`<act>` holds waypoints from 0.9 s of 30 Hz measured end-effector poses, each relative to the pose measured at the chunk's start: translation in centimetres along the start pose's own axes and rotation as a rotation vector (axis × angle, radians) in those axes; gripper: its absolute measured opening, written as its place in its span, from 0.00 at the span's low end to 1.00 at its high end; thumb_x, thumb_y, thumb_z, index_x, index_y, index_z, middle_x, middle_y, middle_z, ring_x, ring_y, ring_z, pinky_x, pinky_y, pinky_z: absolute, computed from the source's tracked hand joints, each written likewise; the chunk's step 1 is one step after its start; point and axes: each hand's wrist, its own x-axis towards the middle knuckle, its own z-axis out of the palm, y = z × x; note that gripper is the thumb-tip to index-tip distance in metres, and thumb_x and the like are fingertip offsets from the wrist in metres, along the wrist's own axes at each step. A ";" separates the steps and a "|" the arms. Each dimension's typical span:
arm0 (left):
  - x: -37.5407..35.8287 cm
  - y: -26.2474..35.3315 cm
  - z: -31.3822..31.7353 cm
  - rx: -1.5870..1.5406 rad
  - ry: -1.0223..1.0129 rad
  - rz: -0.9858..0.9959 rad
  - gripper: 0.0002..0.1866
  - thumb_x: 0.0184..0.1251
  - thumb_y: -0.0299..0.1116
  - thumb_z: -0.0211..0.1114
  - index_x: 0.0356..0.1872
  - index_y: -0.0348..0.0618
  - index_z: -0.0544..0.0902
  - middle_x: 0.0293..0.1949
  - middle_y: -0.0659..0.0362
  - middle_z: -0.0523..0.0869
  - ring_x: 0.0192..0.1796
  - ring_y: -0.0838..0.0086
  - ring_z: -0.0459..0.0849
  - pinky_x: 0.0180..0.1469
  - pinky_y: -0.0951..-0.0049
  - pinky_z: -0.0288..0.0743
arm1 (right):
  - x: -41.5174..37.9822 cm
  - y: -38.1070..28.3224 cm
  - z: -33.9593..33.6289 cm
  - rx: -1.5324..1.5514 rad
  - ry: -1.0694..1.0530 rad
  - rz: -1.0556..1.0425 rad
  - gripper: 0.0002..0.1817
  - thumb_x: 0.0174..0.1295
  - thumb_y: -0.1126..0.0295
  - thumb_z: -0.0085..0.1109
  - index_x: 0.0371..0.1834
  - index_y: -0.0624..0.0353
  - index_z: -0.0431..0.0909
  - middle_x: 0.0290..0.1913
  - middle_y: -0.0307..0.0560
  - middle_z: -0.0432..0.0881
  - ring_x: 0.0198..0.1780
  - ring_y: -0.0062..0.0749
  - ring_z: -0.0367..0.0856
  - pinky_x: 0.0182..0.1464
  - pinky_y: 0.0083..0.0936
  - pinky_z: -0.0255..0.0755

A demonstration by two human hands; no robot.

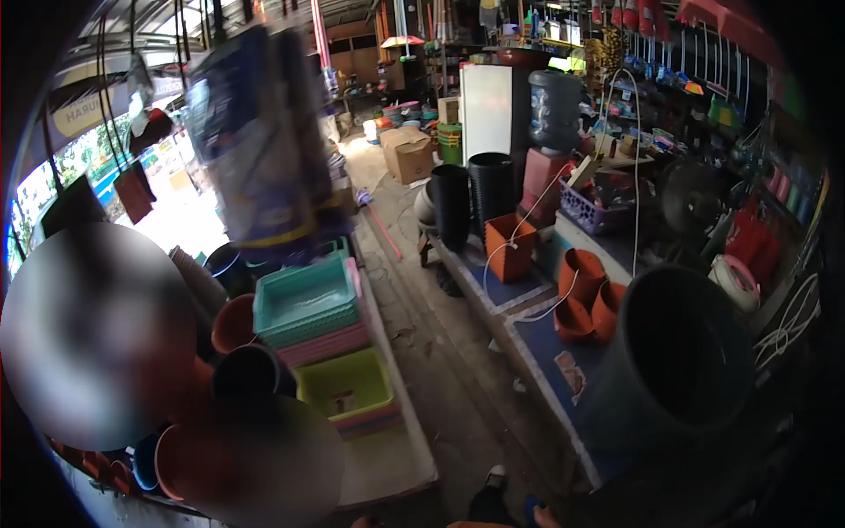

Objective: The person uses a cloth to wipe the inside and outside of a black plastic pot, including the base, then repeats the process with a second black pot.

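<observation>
At the very bottom edge, a small sliver of skin, seemingly my left hand [366, 523], shows below the table corner; its fingers are out of sight. Farther right, what looks like part of my right hand [543, 516] sits beside a small dark blue patch [531, 506]. Whether either hand holds anything cannot be made out. Between them are dark clothing and a shoe [496, 475]. Nearest on the left table are stacked yellow-green basins [348, 385] and stacked turquoise basins [304, 299].
A large dark bin [607, 387] stands on the right blue-topped bench [537, 339], near orange pots [579, 273]. Tall black pots [451, 207] stand farther along. Plastic-wrapped goods [264, 141] hang at upper left. A narrow aisle [431, 352] leads to a cardboard box [407, 154].
</observation>
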 end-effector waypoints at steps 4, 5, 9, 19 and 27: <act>8.6 7.4 2.2 -0.142 0.071 0.044 0.23 0.68 0.35 0.66 0.62 0.38 0.76 0.57 0.48 0.82 0.57 0.58 0.81 0.56 0.62 0.77 | 8.7 -5.5 -3.7 0.095 0.010 -0.005 0.37 0.61 0.52 0.53 0.61 0.78 0.69 0.63 0.73 0.72 0.69 0.57 0.68 0.69 0.38 0.63; 10.0 10.0 2.4 -0.097 0.010 -0.007 0.25 0.68 0.38 0.66 0.62 0.40 0.76 0.58 0.48 0.81 0.57 0.58 0.80 0.56 0.64 0.77 | 9.9 -6.4 -4.0 0.119 0.006 0.004 0.37 0.61 0.52 0.53 0.61 0.78 0.69 0.63 0.73 0.72 0.69 0.58 0.68 0.69 0.38 0.63; 19.5 19.5 2.6 0.054 -0.146 0.048 0.28 0.67 0.49 0.65 0.61 0.41 0.78 0.58 0.45 0.82 0.57 0.55 0.81 0.58 0.63 0.76 | 14.9 -12.2 -4.5 0.206 -0.004 0.014 0.36 0.61 0.53 0.52 0.61 0.78 0.70 0.64 0.74 0.72 0.70 0.58 0.68 0.69 0.38 0.63; 32.3 34.2 0.5 0.035 -0.014 0.229 0.25 0.67 0.50 0.62 0.52 0.36 0.83 0.50 0.43 0.85 0.56 0.51 0.83 0.59 0.60 0.74 | 24.2 -32.6 1.4 0.297 -0.148 0.035 0.36 0.57 0.52 0.56 0.55 0.80 0.74 0.56 0.72 0.79 0.60 0.58 0.78 0.60 0.40 0.70; 47.2 32.0 -11.3 -0.146 0.033 0.130 0.27 0.66 0.50 0.64 0.55 0.37 0.82 0.55 0.44 0.84 0.59 0.53 0.82 0.60 0.59 0.73 | 34.1 -48.5 6.1 0.157 -0.333 0.005 0.37 0.55 0.51 0.58 0.56 0.77 0.75 0.55 0.69 0.80 0.59 0.55 0.79 0.61 0.38 0.70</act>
